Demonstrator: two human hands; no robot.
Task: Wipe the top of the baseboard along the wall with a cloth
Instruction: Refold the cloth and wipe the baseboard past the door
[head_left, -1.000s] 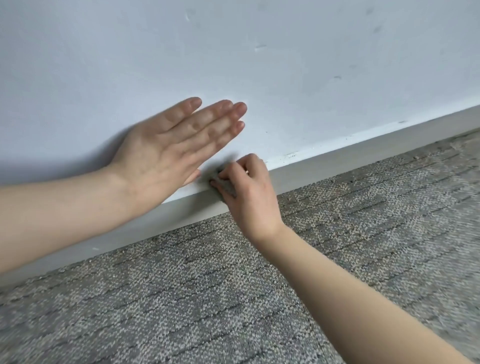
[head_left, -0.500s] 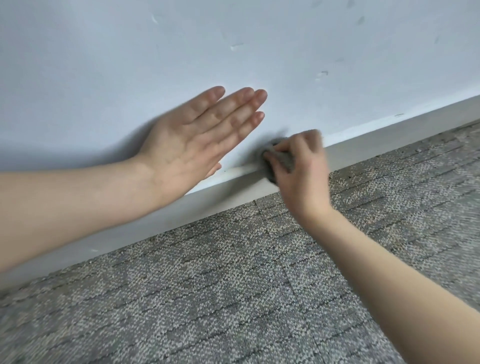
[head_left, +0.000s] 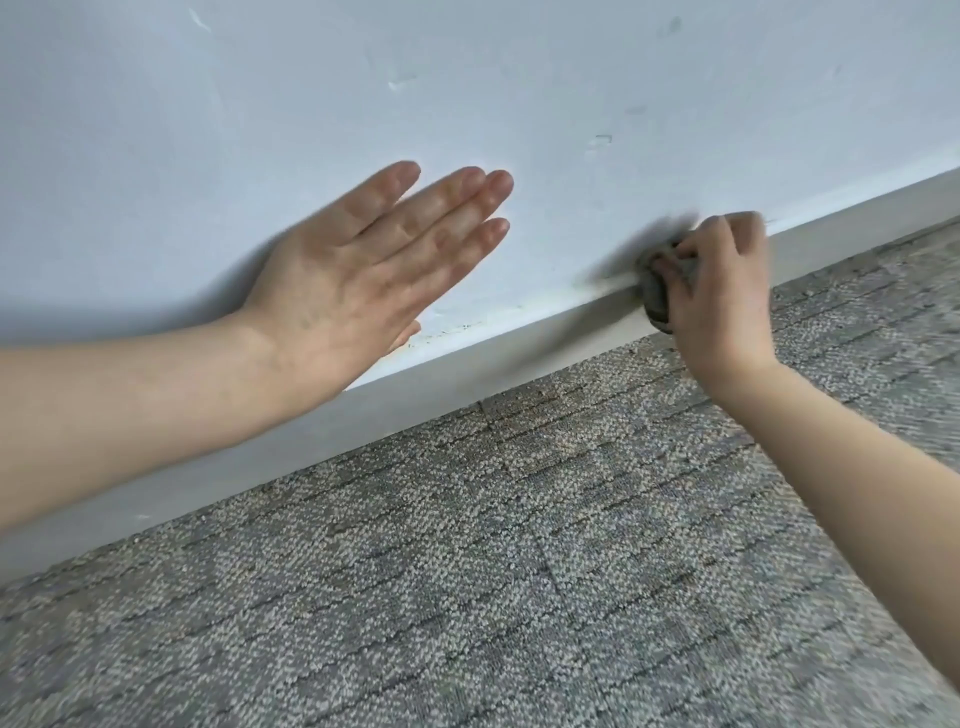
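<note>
A pale grey baseboard (head_left: 467, 374) runs along the foot of the wall, rising from lower left to upper right. My right hand (head_left: 719, 296) grips a small bunched grey cloth (head_left: 657, 301) and holds it against the baseboard's top edge at the right; the hand and cloth are blurred. My left hand (head_left: 363, 280) lies flat on the wall above the baseboard, fingers straight and together, pointing up and right. Small dark specks mark the baseboard's top just right of that hand.
The light blue-white wall (head_left: 519, 93) fills the upper half and shows a few scuffs. Grey patterned carpet tiles (head_left: 467, 571) cover the floor below the baseboard. Both forearms reach in from the left and right edges.
My right hand has slid the cloth to the right along the baseboard's top, away from my left hand. My left hand stays flat on the wall.
</note>
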